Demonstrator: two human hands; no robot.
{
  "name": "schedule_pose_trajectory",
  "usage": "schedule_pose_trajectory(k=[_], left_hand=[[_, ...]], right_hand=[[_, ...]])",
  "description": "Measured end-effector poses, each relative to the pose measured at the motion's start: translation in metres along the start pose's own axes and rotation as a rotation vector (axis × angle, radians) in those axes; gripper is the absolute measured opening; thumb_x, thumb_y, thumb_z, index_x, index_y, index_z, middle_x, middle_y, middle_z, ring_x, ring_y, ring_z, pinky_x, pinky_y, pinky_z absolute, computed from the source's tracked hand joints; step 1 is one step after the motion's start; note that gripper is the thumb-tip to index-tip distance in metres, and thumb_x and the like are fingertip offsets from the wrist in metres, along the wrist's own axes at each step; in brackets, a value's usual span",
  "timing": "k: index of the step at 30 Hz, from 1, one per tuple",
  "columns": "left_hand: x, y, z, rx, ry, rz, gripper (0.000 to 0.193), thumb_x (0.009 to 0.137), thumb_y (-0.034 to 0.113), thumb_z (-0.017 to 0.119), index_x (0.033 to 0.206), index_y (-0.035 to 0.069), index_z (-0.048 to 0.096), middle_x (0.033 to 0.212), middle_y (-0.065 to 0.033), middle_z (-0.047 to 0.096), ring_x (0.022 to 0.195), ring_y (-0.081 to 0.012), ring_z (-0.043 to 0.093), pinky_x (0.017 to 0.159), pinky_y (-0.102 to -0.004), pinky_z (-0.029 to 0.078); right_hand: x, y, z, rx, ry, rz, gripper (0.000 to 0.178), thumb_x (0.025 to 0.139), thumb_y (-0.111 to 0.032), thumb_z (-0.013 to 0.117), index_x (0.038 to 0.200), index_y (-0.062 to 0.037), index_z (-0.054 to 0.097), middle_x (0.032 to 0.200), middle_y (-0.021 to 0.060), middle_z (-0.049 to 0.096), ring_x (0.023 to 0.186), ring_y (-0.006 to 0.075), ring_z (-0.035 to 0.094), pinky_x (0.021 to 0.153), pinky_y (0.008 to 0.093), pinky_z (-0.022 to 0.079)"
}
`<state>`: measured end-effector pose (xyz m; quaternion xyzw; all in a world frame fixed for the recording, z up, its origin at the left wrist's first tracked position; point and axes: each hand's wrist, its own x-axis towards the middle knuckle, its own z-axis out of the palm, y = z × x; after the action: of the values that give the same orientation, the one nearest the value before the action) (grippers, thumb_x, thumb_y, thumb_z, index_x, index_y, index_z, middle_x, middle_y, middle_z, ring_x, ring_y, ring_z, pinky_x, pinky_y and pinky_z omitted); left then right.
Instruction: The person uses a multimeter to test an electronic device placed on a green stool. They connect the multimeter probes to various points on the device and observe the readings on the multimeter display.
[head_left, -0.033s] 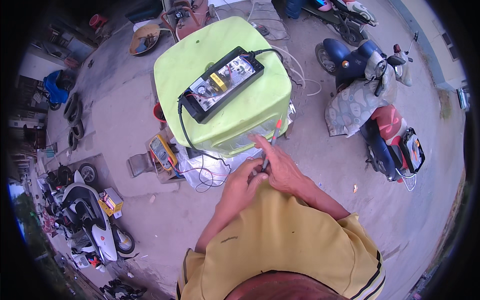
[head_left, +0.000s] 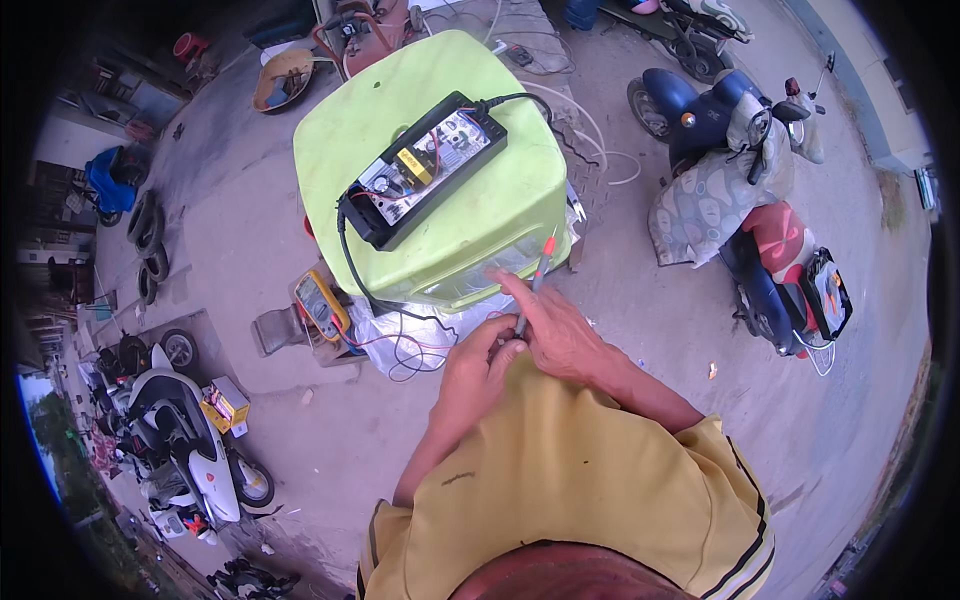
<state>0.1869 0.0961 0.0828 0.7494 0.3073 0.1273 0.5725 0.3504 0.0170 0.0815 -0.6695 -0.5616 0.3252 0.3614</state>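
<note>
My right hand (head_left: 565, 330) grips a grey pen-shaped test probe (head_left: 537, 275) with a red tip pointing up and away. Its index finger reaches forward over a clear plastic bag hanging by the stool's near side. My left hand (head_left: 472, 368) is closed, thumb and fingers meeting at the probe's lower end, which is mostly hidden. A thin red lead runs from the yellow multimeter (head_left: 322, 302) toward my left hand. On the light green plastic stool (head_left: 345, 120) lies an opened black power adapter (head_left: 425, 165), its circuit board and yellow transformer showing, cables at both ends.
White plastic sheeting (head_left: 395, 335) lies beside the multimeter. A blue scooter (head_left: 700, 125) with a patterned cover stands at the right, a white scooter (head_left: 205, 470) at the lower left. Tyres (head_left: 150, 225) lie at the left; a shallow basin (head_left: 283, 80) sits behind the stool.
The view has shifted slightly, so the stool and adapter sit a little farther left. Both hands stay together at the probe, with hardly any change in grip.
</note>
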Motion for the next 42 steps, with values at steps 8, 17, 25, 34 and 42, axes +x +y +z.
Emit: schedule_pose_trajectory(k=[8, 17, 25, 34, 42], left_hand=[[0.004, 0.01, 0.064, -0.212, 0.292, -0.234, 0.011, 0.102, 0.002, 0.054, 0.112, -0.002, 0.055, 0.086, -0.006, 0.064, 0.075, -0.0083, 0.056, 0.068, -0.0251, 0.046], [0.008, 0.023, 0.086, -0.451, 0.289, -0.254, 0.014, 0.094, 0.003, 0.064, 0.089, 0.005, 0.051, 0.074, -0.003, 0.059, 0.065, -0.0076, 0.052, 0.059, -0.0236, 0.041], [0.036, 0.065, 0.108, -0.251, 0.114, -0.26, 0.036, 0.107, 0.028, 0.055, 0.082, 0.002, 0.057, 0.07, -0.0056, 0.062, 0.063, -0.0098, 0.051, 0.058, -0.0274, 0.038], [0.042, 0.059, 0.107, -0.094, 0.039, -0.2, 0.027, 0.107, 0.026, 0.056, 0.102, 0.001, 0.064, 0.067, -0.0053, 0.058, 0.064, -0.0155, 0.058, 0.062, -0.0326, 0.046], [0.022, 0.083, 0.105, 0.044, 0.073, -0.276, 0.026, 0.106, 0.025, 0.056, 0.104, 0.001, 0.066, 0.067, -0.0083, 0.061, 0.063, -0.0202, 0.062, 0.063, -0.0368, 0.048]], right_hand=[[-0.027, 0.123, -0.054, 0.22, 0.207, -0.042, 0.058, 0.096, -0.004, 0.056, 0.152, -0.0077, 0.04, 0.121, 0.0172, 0.067, 0.092, 0.0323, 0.07, 0.081, 0.0421, 0.056], [0.083, 0.361, -0.105, 1.335, 0.708, 0.865, 0.05, 0.101, -0.034, 0.064, 0.133, 0.0024, 0.053, 0.11, 0.0204, 0.069, 0.09, 0.0288, 0.072, 0.077, 0.0391, 0.061], [0.165, 0.431, -0.089, 1.334, 0.772, 0.89, 0.021, 0.097, -0.011, 0.065, 0.111, 0.005, 0.064, 0.105, 0.0202, 0.071, 0.087, 0.0295, 0.073, 0.069, 0.0316, 0.062], [0.166, 0.421, -0.14, 1.564, 0.71, 0.918, 0.083, 0.097, -0.014, 0.068, 0.152, 0.0049, 0.008, 0.127, 0.0329, 0.056, 0.115, 0.0471, 0.065, 0.093, 0.0567, 0.058], [0.204, 0.475, -0.089, 1.867, 0.738, 0.948, 0.038, 0.101, -0.015, 0.063, 0.131, 0.0012, 0.046, 0.112, 0.0212, 0.063, 0.095, 0.0344, 0.069, 0.083, 0.0457, 0.061]])
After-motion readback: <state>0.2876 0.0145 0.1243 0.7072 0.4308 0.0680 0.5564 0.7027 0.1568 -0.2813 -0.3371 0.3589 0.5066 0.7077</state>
